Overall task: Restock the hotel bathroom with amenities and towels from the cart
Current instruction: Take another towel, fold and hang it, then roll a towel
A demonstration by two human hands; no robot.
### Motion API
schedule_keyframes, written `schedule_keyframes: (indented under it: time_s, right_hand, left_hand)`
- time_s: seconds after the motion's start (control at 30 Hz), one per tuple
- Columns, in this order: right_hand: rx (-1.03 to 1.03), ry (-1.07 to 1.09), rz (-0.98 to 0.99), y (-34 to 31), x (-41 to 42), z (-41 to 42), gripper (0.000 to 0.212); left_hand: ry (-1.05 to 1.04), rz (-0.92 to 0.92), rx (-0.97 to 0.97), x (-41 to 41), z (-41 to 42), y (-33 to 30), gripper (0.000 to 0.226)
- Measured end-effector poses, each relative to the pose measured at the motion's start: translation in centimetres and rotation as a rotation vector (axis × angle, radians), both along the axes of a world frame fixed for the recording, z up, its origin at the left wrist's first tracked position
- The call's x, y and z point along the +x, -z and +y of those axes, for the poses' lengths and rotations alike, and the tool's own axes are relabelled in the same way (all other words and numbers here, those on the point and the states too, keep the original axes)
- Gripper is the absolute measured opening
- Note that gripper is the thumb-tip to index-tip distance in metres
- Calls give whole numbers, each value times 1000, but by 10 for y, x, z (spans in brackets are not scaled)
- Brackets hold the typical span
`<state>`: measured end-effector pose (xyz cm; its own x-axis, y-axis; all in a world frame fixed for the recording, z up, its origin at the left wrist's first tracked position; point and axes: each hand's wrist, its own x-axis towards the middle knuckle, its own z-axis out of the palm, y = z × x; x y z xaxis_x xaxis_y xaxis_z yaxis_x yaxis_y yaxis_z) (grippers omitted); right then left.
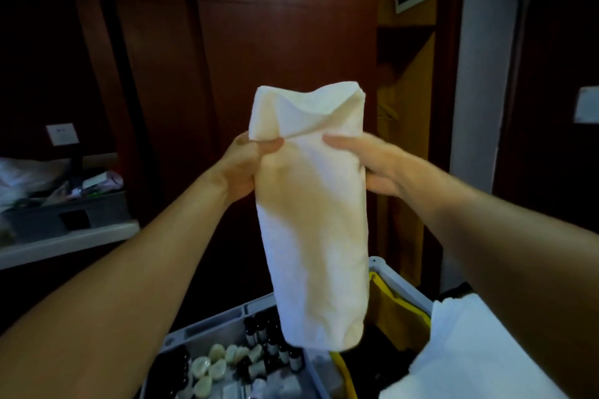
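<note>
One white towel (pixel 311 210), folded lengthwise, hangs upright in mid-air directly above the cart (pixel 214 327), its lower end just over the tray of amenities. Both hands grip it near the top third: left hand (pixel 241 165) closed on the towel's left edge, thumb across the front, fingers wrapped behind; right hand (pixel 363 165) closed on the right edge, fingertips pressed into the front fold. Top of the towel flops open above the grip, slack and creased. Held high and vertical like this, probably to let the length drop straight so the fold can be squared or checked before it goes to the bathroom — a judgement only. Below the towel, in the cart's grey tray: small dark bottles (pixel 265 334) standing in rows, pale round wrapped items (pixel 210 366) beside them. Right of the tray, still on the cart, a yellow-lined bag opening (pixel 398 304), and beyond it a stack of white towels (pixel 479 353) under the person's right forearm. Behind the cart, dark wood panelling (pixel 285 42). Left of the cart, a shelf (pixel 64 243) with clutter, too dim to name. Room lighting is poor. Bathroom itself not seen from here.
</note>
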<state>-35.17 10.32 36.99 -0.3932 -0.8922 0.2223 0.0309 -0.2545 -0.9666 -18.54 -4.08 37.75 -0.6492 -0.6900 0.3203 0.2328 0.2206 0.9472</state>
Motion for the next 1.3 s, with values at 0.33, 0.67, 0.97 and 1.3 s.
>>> schedule_keyframes:
  time_s: [0.33, 0.67, 0.97, 1.3]
  right_hand:
    - [152, 188, 108, -5, 30, 102, 29]
    - [117, 329, 86, 16, 65, 256, 39]
    - [115, 448, 107, -12, 103, 416, 23]
    - [106, 504, -14, -25, 127, 601, 36]
  left_hand:
    - [215, -73, -9, 9, 68, -4, 30]
    - [409, -85, -56, 8, 197, 13, 30]
    - [460, -57, -90, 23, 348, -8, 24]
    - [699, -62, -134, 17, 511, -19, 23]
